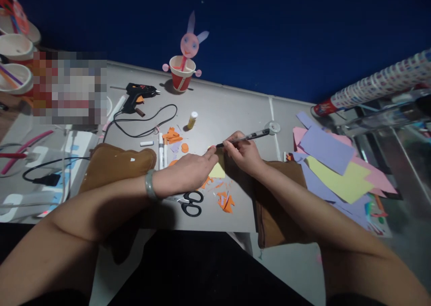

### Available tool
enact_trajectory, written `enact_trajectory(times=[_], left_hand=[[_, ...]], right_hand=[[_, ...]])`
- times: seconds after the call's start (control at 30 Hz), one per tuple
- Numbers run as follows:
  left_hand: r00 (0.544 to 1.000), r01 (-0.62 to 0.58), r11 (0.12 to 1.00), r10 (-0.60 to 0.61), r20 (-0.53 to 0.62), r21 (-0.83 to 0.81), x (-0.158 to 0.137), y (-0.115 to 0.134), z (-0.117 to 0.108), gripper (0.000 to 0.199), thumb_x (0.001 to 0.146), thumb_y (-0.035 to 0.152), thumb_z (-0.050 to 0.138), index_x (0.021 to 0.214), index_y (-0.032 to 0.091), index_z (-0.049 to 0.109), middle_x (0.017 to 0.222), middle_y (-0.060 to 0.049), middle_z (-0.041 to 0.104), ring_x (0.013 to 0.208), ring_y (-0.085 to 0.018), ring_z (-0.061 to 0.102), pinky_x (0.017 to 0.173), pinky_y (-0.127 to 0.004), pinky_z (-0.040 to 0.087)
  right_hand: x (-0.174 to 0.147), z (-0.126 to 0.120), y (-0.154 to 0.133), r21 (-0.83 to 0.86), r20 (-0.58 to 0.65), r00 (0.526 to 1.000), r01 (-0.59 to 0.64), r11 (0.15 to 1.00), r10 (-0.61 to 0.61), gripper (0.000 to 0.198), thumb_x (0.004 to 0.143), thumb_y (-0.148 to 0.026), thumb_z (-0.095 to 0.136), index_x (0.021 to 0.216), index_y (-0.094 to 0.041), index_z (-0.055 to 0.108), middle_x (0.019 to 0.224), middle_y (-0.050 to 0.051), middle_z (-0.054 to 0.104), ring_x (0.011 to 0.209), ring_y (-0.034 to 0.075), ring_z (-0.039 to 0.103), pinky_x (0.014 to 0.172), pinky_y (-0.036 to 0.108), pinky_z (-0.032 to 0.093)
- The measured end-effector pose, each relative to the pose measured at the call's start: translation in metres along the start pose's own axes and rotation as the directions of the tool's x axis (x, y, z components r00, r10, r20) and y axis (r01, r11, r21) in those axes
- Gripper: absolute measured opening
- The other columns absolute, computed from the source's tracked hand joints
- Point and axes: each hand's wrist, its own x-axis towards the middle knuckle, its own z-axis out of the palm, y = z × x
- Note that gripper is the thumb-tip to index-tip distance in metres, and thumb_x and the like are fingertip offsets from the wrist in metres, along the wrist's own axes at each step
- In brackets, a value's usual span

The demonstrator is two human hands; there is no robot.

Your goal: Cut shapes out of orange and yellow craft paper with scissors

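Note:
A gel pen (257, 135) with a dark grip and tip is held in my right hand (245, 154), its fingers closed around the lower part. The pen's tip points left, close to the fingertips of my left hand (190, 171). That hand lies flat with fingers stretched out over a piece of yellow paper (217, 170), partly covering it. Whatever is right under the fingertips is hidden. Below the left wrist are black-handled scissors (192, 203), and orange paper scraps (225, 202) lie beside them.
A rabbit-faced paper cup (182, 77) stands at the back. Left are a glue gun (136, 97) with its cord, markers (161, 151) and a power strip (76, 162). A glue stick (192, 120), tape roll (274, 127), coloured paper (328, 148) and stacked cups (373, 83) lie around.

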Motion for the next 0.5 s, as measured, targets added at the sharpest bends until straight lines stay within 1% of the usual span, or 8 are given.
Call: enact_trajectory(times=[0.03,0.07,0.13,0.17,0.23,0.33,0.5], left_hand=[[1.0,0.005,1.0,-0.005,-0.007,-0.018,0.001,-0.001,-0.001,0.051,0.086,0.007,0.036,0.136,0.01,0.043,0.156,-0.025,0.041,0.081,-0.02,0.068,0.064,-0.035,0.049],[1.0,0.019,0.999,-0.02,-0.006,-0.041,0.001,-0.001,-0.001,0.056,0.086,0.007,0.035,0.142,0.008,0.036,0.149,-0.025,0.049,0.084,-0.022,0.069,0.065,-0.035,0.049],[0.998,0.063,0.994,-0.062,0.014,-0.087,0.002,-0.001,-0.004,0.061,0.086,0.007,0.034,0.146,0.005,0.027,0.126,-0.022,0.065,0.084,-0.024,0.069,0.065,-0.035,0.048],[0.996,0.083,0.991,-0.08,0.025,-0.104,0.002,-0.001,-0.005,0.059,0.087,0.008,0.034,0.145,0.005,0.026,0.114,-0.019,0.07,0.083,-0.024,0.069,0.065,-0.035,0.048],[0.994,0.107,0.987,-0.104,0.03,-0.121,0.003,-0.001,-0.007,0.052,0.088,0.01,0.032,0.14,0.007,0.031,0.099,-0.015,0.071,0.079,-0.025,0.068,0.064,-0.035,0.047],[0.993,0.119,0.984,-0.117,0.021,-0.134,0.004,-0.003,-0.009,0.043,0.089,0.012,0.032,0.132,0.011,0.035,0.092,-0.014,0.071,0.075,-0.025,0.067,0.063,-0.035,0.045],[0.992,0.128,0.982,-0.128,0.005,-0.142,0.006,-0.005,-0.009,0.048,0.085,0.01,0.037,0.133,0.011,0.034,0.098,-0.015,0.072,0.081,-0.025,0.069,0.065,-0.034,0.046]], right_hand=[[-0.003,0.001,-0.001,0.003,-0.009,1.0,-0.005,1.0,0.005,0.026,0.097,-0.041,0.053,0.08,-0.021,0.055,0.069,0.002,0.061,0.062,0.016,0.056,0.061,0.03,0.044],[-0.006,0.001,-0.002,0.004,-0.014,1.0,-0.007,1.0,0.007,0.025,0.097,-0.041,0.053,0.081,-0.021,0.054,0.068,0.001,0.06,0.062,0.016,0.055,0.06,0.03,0.043],[-0.013,0.003,-0.003,-0.015,-0.023,1.0,-0.002,1.0,0.002,0.022,0.097,-0.039,0.052,0.083,-0.022,0.052,0.069,0.001,0.06,0.062,0.016,0.054,0.059,0.029,0.042],[-0.015,0.004,-0.003,-0.036,-0.023,1.0,0.003,0.999,-0.004,0.02,0.096,-0.038,0.052,0.083,-0.022,0.051,0.069,0.001,0.06,0.061,0.016,0.053,0.059,0.029,0.041],[-0.021,0.006,-0.004,-0.087,-0.026,1.0,0.01,0.996,-0.012,0.018,0.096,-0.036,0.051,0.084,-0.023,0.05,0.071,0.002,0.06,0.061,0.015,0.053,0.058,0.029,0.04],[-0.029,0.009,-0.004,-0.164,-0.031,0.999,0.006,0.986,-0.011,0.019,0.096,-0.037,0.049,0.084,-0.023,0.05,0.07,0.002,0.06,0.06,0.015,0.052,0.057,0.028,0.039],[-0.039,0.017,-0.004,-0.258,-0.038,0.997,0.053,0.965,-0.064,0.023,0.097,-0.037,0.046,0.082,-0.022,0.052,0.073,0.005,0.062,0.065,0.017,0.054,0.06,0.03,0.041]])
